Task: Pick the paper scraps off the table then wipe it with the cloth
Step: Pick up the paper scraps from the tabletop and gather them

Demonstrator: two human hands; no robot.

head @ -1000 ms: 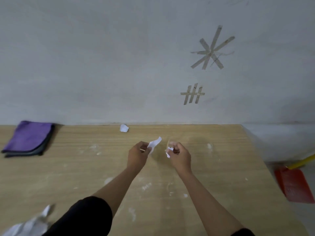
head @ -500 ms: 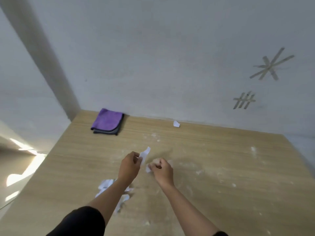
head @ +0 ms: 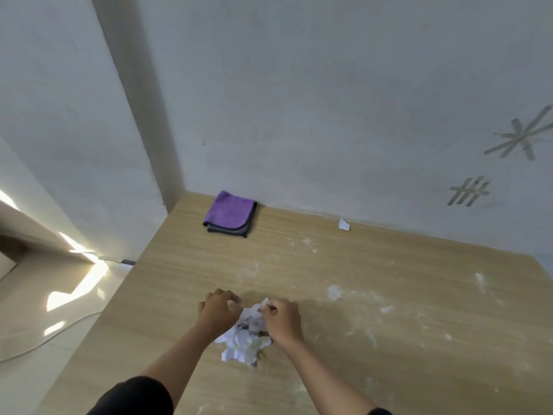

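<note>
A heap of crumpled white paper scraps (head: 244, 339) lies on the wooden table (head: 374, 369) near its left side. My left hand (head: 217, 310) hovers at the heap's upper left with fingers curled, and whether it holds paper is hidden. My right hand (head: 281, 319) is at the heap's upper right, pinching a small white scrap (head: 264, 304). One lone scrap (head: 343, 225) lies by the back wall. The folded purple cloth (head: 229, 214) rests in the far left corner, well beyond both hands.
White dusty smears (head: 335, 292) dot the table's middle and right. The table's left edge (head: 98, 322) drops to a pale floor with sunlit patches. A wall runs along the back edge, with tape marks (head: 469, 191) at the right.
My view swung left and both hands moved left and nearer to me, arriving over the paper heap. The long scrap in my left hand is no longer visible.
</note>
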